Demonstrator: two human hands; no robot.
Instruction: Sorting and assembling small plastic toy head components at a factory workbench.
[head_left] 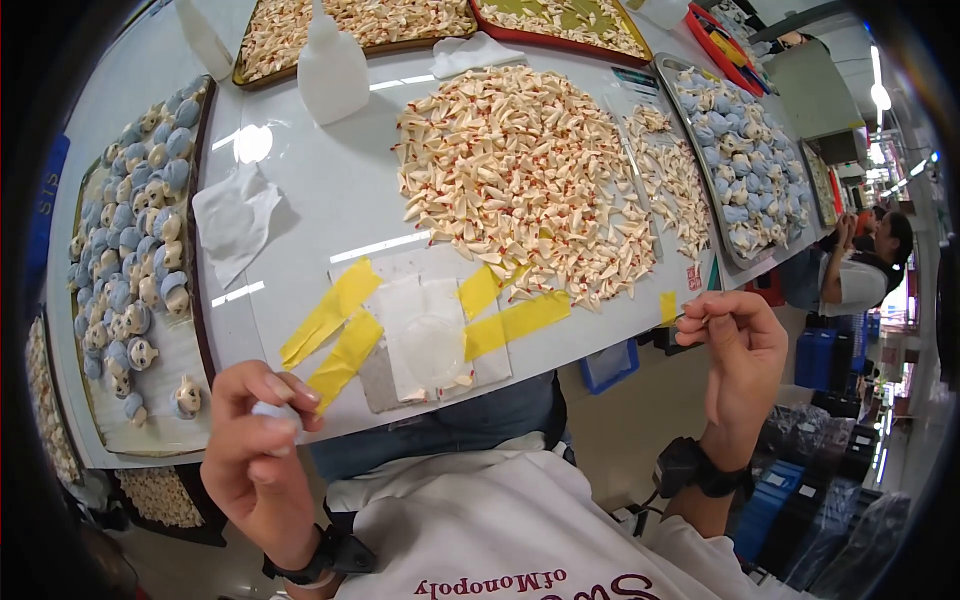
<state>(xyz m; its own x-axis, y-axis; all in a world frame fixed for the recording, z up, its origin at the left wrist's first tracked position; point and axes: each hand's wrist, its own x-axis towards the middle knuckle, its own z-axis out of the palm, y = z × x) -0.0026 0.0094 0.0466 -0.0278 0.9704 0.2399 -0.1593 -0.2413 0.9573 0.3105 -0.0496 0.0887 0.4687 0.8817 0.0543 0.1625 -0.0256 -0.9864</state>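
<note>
My left hand (258, 460) is closed around a small light-blue and white piece (274, 412), partly hidden by the fingers, near the table's front edge. On the right, my right hand (742, 338) is raised with thumb and forefinger pinched together; anything between them is too small to name. A white work pad (408, 325) lies between the hands, with strips of yellow tape (340, 370) on both sides. Behind it spreads a large pile of small cream pointed pieces (520, 160) with red ends. At the left, several blue-and-cream doll heads (165, 200) lie on a tray (150, 432).
A white squeeze bottle (333, 78) and a crumpled white cloth (232, 220) stand near the left tray. More blue-and-cream heads (745, 165) fill a metal tray (714, 212) at the right. Trays of cream pieces (350, 35) line the back. A co-worker (868, 265) is at far right.
</note>
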